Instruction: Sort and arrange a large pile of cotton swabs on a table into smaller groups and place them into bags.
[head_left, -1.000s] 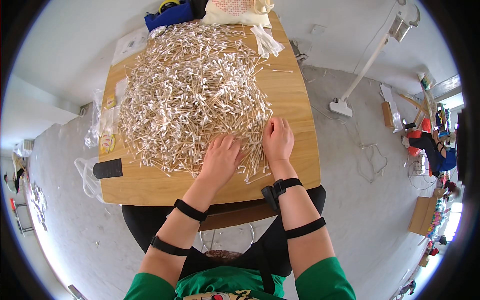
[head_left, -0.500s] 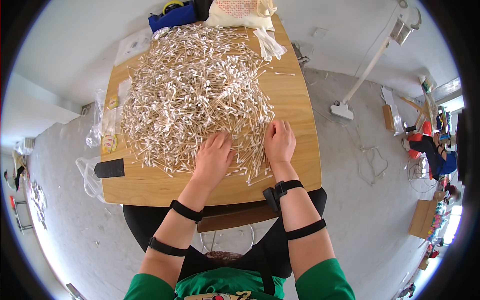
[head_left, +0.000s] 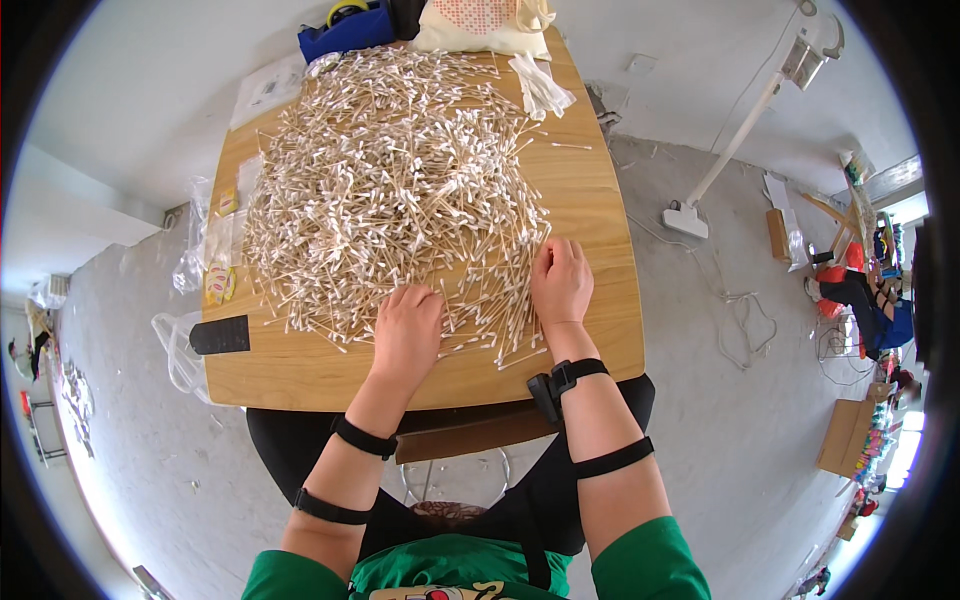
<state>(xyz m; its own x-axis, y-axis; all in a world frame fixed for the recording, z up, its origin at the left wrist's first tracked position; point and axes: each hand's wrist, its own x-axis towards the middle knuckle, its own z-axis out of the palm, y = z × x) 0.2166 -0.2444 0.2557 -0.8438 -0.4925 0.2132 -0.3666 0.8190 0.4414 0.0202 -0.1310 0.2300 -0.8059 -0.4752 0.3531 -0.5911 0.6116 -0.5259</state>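
nearest the body, black straps [head_left: 613,458] circle both bare forearms below green sleeves [head_left: 650,555].

the left hand [head_left: 408,325] is palm down at the near edge of the heaped swabs [head_left: 385,170], its fingers bent and their tips toward the heap. whether it grips a swab cannot be told. the right hand [head_left: 563,285] rests at the heap's right edge, beside a thinner band of swabs; its fingers are curled inward. their tips are partly hidden, so a hold on any swab cannot be confirmed.

the step in hand is judged to be handwork on the near right part of the swabs. these lie crossed and loose, so the next move appears to call for light fingertip contact, picking without dragging neighbours.

the swabs cover most of the table [head_left: 590,200]. at its left edge lie a black strip [head_left: 219,335] and, further up, a yellow packet [head_left: 219,285]. at the far end are a white cloth [head_left: 541,88], a cream bag [head_left: 480,28] and a blue tape dispenser [head_left: 345,35].
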